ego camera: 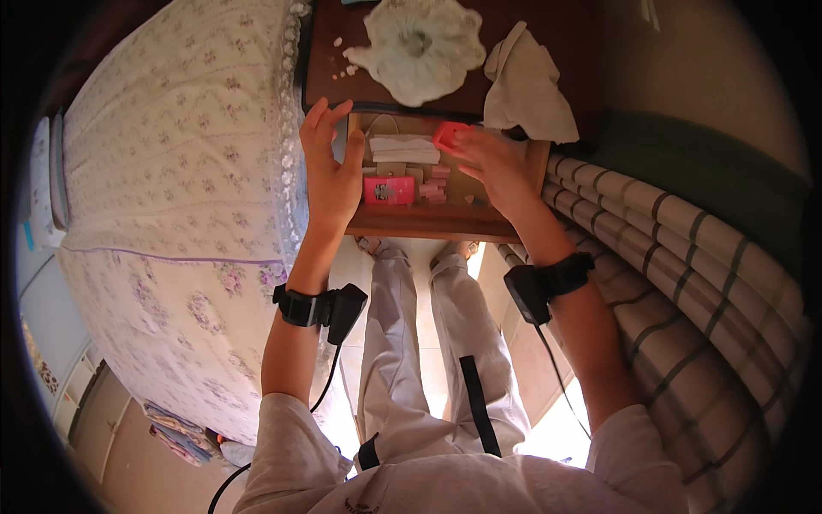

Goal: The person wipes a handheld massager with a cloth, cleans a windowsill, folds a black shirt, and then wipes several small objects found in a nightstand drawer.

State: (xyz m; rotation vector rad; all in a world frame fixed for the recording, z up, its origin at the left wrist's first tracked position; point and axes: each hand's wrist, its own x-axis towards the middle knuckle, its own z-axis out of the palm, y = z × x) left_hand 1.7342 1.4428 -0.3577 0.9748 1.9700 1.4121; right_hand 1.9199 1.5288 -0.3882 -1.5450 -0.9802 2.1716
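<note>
Before me a wooden drawer (430, 226) is pulled out beneath a dark tabletop (334, 35). My left hand (332, 177) is at the drawer's left side, fingers spread and holding nothing, with its fingertips near the tabletop's edge. Over the drawer's right part, my right hand (493, 160) has its fingertips over a small red plastic container (444, 136); its thumb is apart, and whether it grips the container is unclear. Inside the drawer are a folded white cloth or tissue pack (404, 149), a bright pink packet (389, 191) and several small pink blocks (434, 186).
On the tabletop are a pale scalloped dish (417, 45), a few white bits (350, 70) and a crumpled cloth (530, 87) hanging over the drawer's right corner. A flower-patterned bedspread (186, 141) lies left; a checked curtain (668, 238) hangs right. Cables run from both wrist straps.
</note>
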